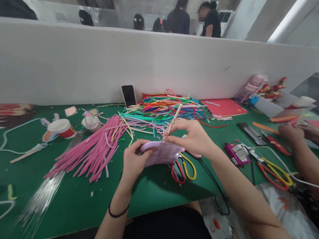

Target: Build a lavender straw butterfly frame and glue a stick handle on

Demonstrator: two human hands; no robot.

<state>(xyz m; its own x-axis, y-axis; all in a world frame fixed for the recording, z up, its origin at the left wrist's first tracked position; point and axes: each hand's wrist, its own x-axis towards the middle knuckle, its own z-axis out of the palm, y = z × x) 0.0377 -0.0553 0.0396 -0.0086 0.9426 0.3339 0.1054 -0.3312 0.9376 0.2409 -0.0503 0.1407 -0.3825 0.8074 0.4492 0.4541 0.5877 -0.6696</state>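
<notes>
A light purple oval piece point(160, 153) is held above the green table point(150, 195). My left hand point(136, 157) grips its left end between thumb and fingers. My right hand point(191, 137) pinches a thin pale stick point(174, 120), whose lower end touches the top edge of the purple piece; the stick leans up and to the right. Below the purple piece lie scissors with one red and one yellow handle point(190, 168), their blades partly hidden. Left of my hands is a fanned bundle of pink strips point(96, 148).
Behind my hands are a heap of coloured strips point(161, 106) and an upright phone point(129, 95). Paper cups point(61, 128) stand at the left. A purple power block point(236, 154) and other scissors point(276, 172) lie at the right, beside another person's hands point(292, 134).
</notes>
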